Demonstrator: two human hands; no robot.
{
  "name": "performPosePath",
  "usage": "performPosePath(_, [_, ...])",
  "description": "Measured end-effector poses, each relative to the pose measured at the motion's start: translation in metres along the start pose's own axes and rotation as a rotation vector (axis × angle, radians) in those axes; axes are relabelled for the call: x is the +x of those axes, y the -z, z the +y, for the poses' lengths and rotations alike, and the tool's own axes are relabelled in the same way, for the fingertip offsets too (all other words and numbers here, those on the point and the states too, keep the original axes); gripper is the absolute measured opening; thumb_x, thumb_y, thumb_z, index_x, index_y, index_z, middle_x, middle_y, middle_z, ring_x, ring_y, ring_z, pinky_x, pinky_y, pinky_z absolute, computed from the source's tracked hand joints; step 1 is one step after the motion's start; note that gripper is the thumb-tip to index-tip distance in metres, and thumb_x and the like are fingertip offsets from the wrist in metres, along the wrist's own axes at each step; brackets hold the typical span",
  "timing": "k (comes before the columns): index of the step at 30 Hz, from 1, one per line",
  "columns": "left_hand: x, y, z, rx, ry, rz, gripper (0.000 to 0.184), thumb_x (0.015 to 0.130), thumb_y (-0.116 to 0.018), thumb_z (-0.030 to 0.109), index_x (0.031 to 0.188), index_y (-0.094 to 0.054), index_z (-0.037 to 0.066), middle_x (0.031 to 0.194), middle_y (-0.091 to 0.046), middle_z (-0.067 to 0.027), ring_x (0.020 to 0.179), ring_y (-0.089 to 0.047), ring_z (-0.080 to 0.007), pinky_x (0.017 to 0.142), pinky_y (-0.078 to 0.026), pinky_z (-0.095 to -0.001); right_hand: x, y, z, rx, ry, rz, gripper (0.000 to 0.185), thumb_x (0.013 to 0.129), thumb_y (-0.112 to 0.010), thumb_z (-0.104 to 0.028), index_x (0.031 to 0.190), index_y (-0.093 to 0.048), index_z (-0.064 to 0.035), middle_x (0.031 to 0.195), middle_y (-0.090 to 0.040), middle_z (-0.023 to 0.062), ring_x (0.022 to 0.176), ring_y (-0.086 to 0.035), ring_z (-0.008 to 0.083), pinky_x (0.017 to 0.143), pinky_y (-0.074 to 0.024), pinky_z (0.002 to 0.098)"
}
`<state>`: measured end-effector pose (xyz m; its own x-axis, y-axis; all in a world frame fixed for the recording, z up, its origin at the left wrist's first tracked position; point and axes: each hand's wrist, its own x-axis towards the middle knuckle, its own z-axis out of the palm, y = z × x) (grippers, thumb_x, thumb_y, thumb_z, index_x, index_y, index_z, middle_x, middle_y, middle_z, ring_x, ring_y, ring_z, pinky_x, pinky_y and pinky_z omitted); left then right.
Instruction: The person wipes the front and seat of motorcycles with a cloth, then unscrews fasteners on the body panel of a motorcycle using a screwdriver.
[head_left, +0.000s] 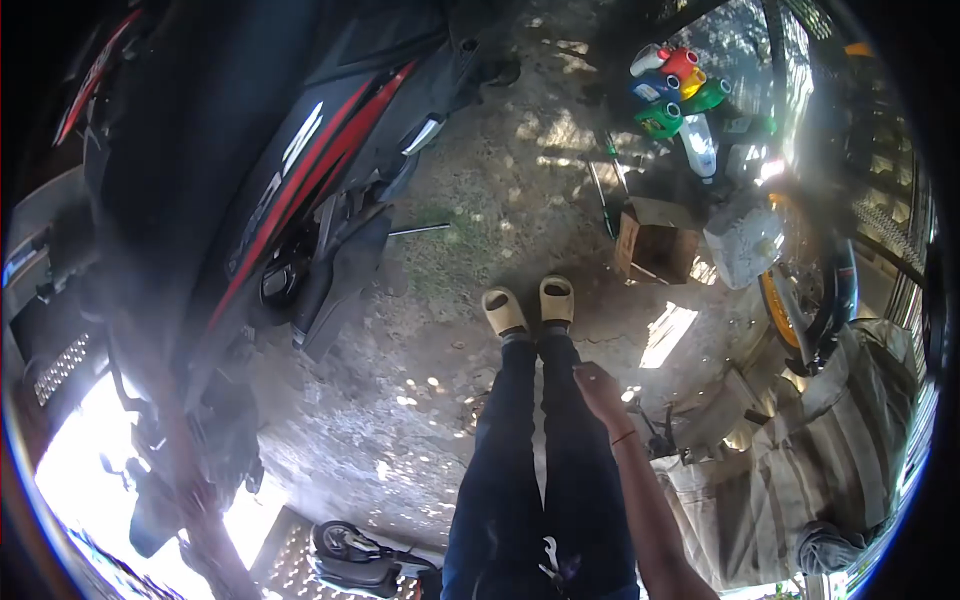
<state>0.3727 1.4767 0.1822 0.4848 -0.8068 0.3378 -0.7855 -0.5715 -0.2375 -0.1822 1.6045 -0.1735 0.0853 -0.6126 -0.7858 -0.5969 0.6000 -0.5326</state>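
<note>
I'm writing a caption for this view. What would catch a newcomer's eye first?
Probably the big, red-striped dark motorbike, filling much of the upper left. Next, the cluster of bright coloured bottles at the upper right, then the pale slippers near the middle, with the right hand just below and to their right.

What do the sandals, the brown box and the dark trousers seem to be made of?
Sandals: probably moulded foam or rubber, matte; they look thick and one-coloured.
Brown box: likely cardboard, dull; its walls are thin and flat.
Dark trousers: cloth, matte, without shine; perhaps denim, but the weave is too small to tell.
</note>
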Motion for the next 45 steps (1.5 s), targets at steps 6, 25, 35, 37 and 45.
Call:
performPosePath(6, [-0.013,-0.019,-0.008,-0.041,-0.004,0.014,0.041,0.092,-0.044,0.024,0.128,-0.045,0.006,0.130,-0.045,-0.0156,0.121,-0.041,-0.0273,0.101,-0.031,-0.0396,0.107,-0.013,0.049,0.077,0.036,0.050,0.029,0.084,-0.053,-0.029,0.096,-0.062,-0.0042,0.087,-0.063,0.0203,0.084,-0.060,0.0353,0.070,-0.0463,0.0398])
performPosePath(25, [-0.041,-0.076,-0.014,-0.097,-0.007,0.253,0.040,0.093,-0.041,0.026,0.127,-0.046,0.006,0.127,-0.046,-0.0181,0.118,-0.044,-0.0290,0.100,-0.032,-0.0388,0.410,-0.016,0.180,-0.783,-0.040,0.047,0.053,0.080,-0.052,-0.018,0.127,-0.036,0.0002,0.098,-0.055,0.0273,0.088,-0.057,0.0380,0.071,-0.0477,0.0446])
performPosePath(35, [-0.053,-0.101,-0.019,-0.142,0.008,0.330,0.041,0.093,-0.040,0.028,0.127,-0.047,0.006,0.126,-0.047,-0.0194,0.116,-0.045,-0.0300,0.100,-0.033,-0.0384,0.483,0.004,0.215,-0.850,-0.109,0.417,0.041,0.078,-0.048,-0.007,0.117,-0.040,0.0056,0.103,-0.052,0.0288,0.088,-0.055,0.0401,0.075,-0.0472,0.0424])
performPosePath(37, [-0.049,-0.100,-0.023,-0.143,0.011,0.329,0.041,0.093,-0.040,0.028,0.127,-0.047,0.006,0.126,-0.048,-0.0197,0.116,-0.046,-0.0302,0.099,-0.033,-0.0383,0.489,0.006,0.219,-0.819,-0.095,0.492,0.039,0.078,-0.047,-0.005,0.115,-0.040,0.0067,0.104,-0.051,0.0291,0.089,-0.055,0.0405,0.076,-0.0472,0.0420])
performPosePath(45, [-0.043,-0.112,-0.024,-0.174,0.009,0.325,0.041,0.093,-0.039,0.029,0.126,-0.047,0.006,0.124,-0.048,-0.0208,0.115,-0.047,-0.0309,0.099,-0.033,-0.0380,0.462,0.003,0.164,-0.498,0.023,0.565,0.038,0.075,-0.050,0.000,0.112,-0.043,0.0054,0.102,-0.053,0.0278,0.094,-0.053,0.0420,0.079,-0.0457,0.0452])
